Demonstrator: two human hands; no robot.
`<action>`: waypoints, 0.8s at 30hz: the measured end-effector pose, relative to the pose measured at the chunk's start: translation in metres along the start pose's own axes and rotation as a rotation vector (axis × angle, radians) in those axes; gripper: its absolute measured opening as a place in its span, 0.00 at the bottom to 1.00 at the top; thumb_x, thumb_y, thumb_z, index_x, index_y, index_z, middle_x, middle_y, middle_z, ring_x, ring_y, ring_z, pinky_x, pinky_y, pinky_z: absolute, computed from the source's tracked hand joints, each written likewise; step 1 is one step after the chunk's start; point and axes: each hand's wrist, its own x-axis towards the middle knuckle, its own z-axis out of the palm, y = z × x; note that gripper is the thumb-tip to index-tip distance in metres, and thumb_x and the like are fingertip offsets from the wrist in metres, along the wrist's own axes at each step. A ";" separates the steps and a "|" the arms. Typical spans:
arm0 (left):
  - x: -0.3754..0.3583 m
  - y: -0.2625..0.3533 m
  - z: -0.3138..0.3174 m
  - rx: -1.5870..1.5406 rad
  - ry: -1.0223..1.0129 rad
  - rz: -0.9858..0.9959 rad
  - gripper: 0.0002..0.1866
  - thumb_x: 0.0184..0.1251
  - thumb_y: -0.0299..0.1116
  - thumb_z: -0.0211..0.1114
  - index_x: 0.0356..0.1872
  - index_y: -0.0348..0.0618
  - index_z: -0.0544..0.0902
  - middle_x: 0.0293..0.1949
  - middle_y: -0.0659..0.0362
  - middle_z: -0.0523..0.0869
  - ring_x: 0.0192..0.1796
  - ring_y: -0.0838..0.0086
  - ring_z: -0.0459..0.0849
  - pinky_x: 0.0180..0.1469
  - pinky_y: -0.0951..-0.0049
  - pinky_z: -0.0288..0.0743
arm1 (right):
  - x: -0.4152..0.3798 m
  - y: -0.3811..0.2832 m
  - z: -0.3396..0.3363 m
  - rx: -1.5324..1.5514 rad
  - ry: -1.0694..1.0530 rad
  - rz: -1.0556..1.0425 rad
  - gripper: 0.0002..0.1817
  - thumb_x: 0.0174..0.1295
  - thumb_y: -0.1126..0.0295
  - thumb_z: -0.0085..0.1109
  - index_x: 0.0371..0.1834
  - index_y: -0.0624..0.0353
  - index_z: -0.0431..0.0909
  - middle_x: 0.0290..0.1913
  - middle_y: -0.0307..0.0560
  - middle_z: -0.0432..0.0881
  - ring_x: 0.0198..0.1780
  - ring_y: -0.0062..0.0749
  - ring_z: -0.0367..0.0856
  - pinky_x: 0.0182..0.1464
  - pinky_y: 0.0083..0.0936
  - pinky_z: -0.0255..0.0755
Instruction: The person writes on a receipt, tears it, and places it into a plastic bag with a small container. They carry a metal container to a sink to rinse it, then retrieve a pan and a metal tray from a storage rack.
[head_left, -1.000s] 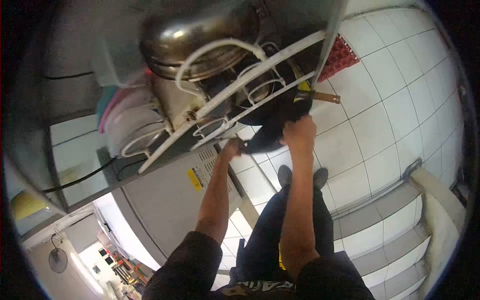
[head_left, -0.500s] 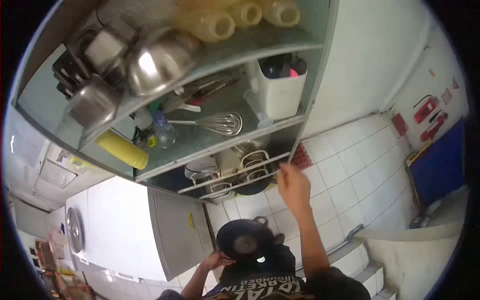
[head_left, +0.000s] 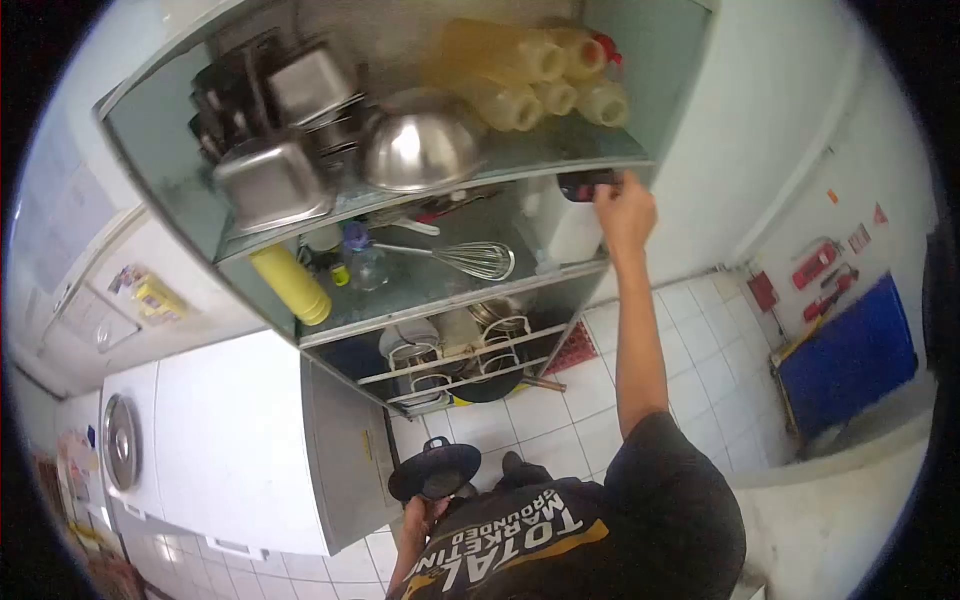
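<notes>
My right hand [head_left: 625, 205] is stretched up to the middle level of a metal shelf unit [head_left: 440, 290]. Its fingers close on a black utensil [head_left: 583, 186] that sticks out of a white tub [head_left: 570, 235]. Low down by my chest, my left hand [head_left: 420, 512] holds a small round black pan [head_left: 435, 470]. A wire whisk [head_left: 480, 260] lies on the same shelf, left of the tub.
The top shelf carries a steel bowl [head_left: 420, 150], steel square containers [head_left: 270, 185] and yellowish bottles [head_left: 530, 70]. A white wire rack [head_left: 460, 360] with pots fills the bottom level. A white appliance [head_left: 230, 440] stands left, a blue panel [head_left: 850, 355] right, above white floor tiles.
My view rose from the bottom rack to the whole shelf unit. My left hand took the black pan out and lowered it. My right hand climbed from the bottom rack to the white tub.
</notes>
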 end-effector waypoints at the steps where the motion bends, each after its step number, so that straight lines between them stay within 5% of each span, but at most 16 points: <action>1: 0.001 0.006 0.007 -0.081 0.030 -0.012 0.21 0.74 0.38 0.47 0.56 0.30 0.75 0.40 0.42 0.86 0.40 0.55 0.88 0.42 0.62 0.87 | 0.003 -0.001 -0.003 0.062 0.103 -0.029 0.11 0.52 0.65 0.58 0.36 0.58 0.82 0.31 0.58 0.83 0.34 0.56 0.83 0.37 0.46 0.76; 2: -0.004 0.012 0.019 -0.190 0.045 -0.053 0.20 0.74 0.37 0.46 0.53 0.29 0.75 0.40 0.41 0.85 0.35 0.58 0.88 0.36 0.67 0.88 | 0.007 -0.005 -0.004 0.135 0.214 -0.058 0.12 0.53 0.65 0.58 0.37 0.58 0.82 0.31 0.58 0.83 0.34 0.56 0.83 0.37 0.46 0.76; 8: 0.016 0.014 0.030 -0.308 0.162 -0.004 0.18 0.74 0.34 0.45 0.53 0.30 0.74 0.45 0.40 0.83 0.34 0.56 0.87 0.38 0.65 0.89 | 0.001 -0.007 -0.022 0.289 0.411 0.012 0.13 0.55 0.74 0.55 0.44 0.62 0.80 0.44 0.55 0.81 0.42 0.47 0.82 0.44 0.39 0.75; 10: 0.006 0.014 0.038 -0.287 0.105 0.049 0.20 0.75 0.38 0.46 0.58 0.32 0.71 0.50 0.42 0.80 0.44 0.56 0.85 0.46 0.59 0.86 | 0.016 -0.008 -0.027 0.377 0.689 -0.225 0.14 0.59 0.76 0.50 0.47 0.62 0.77 0.49 0.53 0.80 0.40 0.43 0.82 0.39 0.34 0.76; 12: 0.019 0.015 0.028 -0.215 0.057 0.031 0.22 0.76 0.41 0.47 0.60 0.34 0.69 0.55 0.44 0.79 0.52 0.53 0.82 0.54 0.55 0.83 | 0.037 -0.056 -0.047 0.817 0.827 -0.199 0.14 0.59 0.79 0.45 0.46 0.62 0.76 0.49 0.52 0.79 0.41 0.38 0.81 0.37 0.29 0.76; 13: 0.020 0.019 0.031 -0.250 0.072 0.032 0.21 0.76 0.40 0.46 0.59 0.33 0.71 0.52 0.43 0.80 0.47 0.54 0.84 0.48 0.57 0.85 | 0.046 -0.076 -0.060 1.033 0.889 -0.180 0.14 0.59 0.81 0.43 0.46 0.62 0.76 0.49 0.51 0.79 0.41 0.35 0.80 0.37 0.27 0.75; 15: 0.015 0.017 0.036 -0.329 0.110 0.027 0.20 0.76 0.37 0.43 0.55 0.32 0.74 0.46 0.41 0.83 0.37 0.54 0.87 0.38 0.63 0.89 | 0.058 -0.097 -0.071 1.160 0.689 -0.131 0.14 0.59 0.81 0.42 0.45 0.63 0.75 0.47 0.50 0.79 0.41 0.32 0.79 0.38 0.21 0.73; 18: 0.020 0.013 0.041 -0.333 0.179 0.048 0.22 0.76 0.37 0.40 0.57 0.30 0.72 0.47 0.38 0.82 0.37 0.50 0.87 0.39 0.61 0.89 | 0.058 -0.165 -0.097 1.126 0.153 -0.143 0.12 0.59 0.79 0.42 0.43 0.65 0.75 0.45 0.52 0.79 0.40 0.36 0.79 0.40 0.23 0.73; 20: 0.014 0.015 0.043 -0.350 0.189 0.048 0.22 0.76 0.37 0.39 0.58 0.29 0.71 0.47 0.38 0.82 0.37 0.50 0.87 0.40 0.61 0.89 | 0.063 -0.213 -0.078 0.922 -0.043 -0.712 0.11 0.60 0.75 0.45 0.40 0.66 0.76 0.43 0.54 0.79 0.40 0.43 0.80 0.41 0.32 0.74; 21: 0.011 0.016 0.045 -0.364 0.178 0.045 0.22 0.76 0.37 0.39 0.58 0.29 0.71 0.46 0.39 0.82 0.38 0.50 0.87 0.40 0.61 0.89 | 0.051 -0.245 -0.072 0.780 -0.168 -0.849 0.16 0.62 0.63 0.52 0.40 0.69 0.76 0.44 0.59 0.80 0.42 0.52 0.80 0.46 0.39 0.74; 23: 0.001 0.016 0.044 -0.380 0.150 0.035 0.23 0.77 0.38 0.39 0.58 0.30 0.71 0.46 0.40 0.82 0.38 0.50 0.87 0.40 0.61 0.88 | 0.021 -0.306 -0.073 0.728 -0.526 -0.521 0.27 0.58 0.49 0.60 0.43 0.68 0.78 0.45 0.63 0.81 0.45 0.56 0.82 0.50 0.41 0.74; 24: 0.009 0.010 0.036 -0.389 0.133 0.033 0.23 0.77 0.39 0.39 0.58 0.31 0.71 0.46 0.40 0.83 0.38 0.50 0.87 0.41 0.61 0.88 | 0.011 -0.327 -0.064 0.596 -0.453 -0.579 0.33 0.54 0.43 0.62 0.45 0.67 0.77 0.44 0.65 0.81 0.46 0.56 0.82 0.52 0.42 0.74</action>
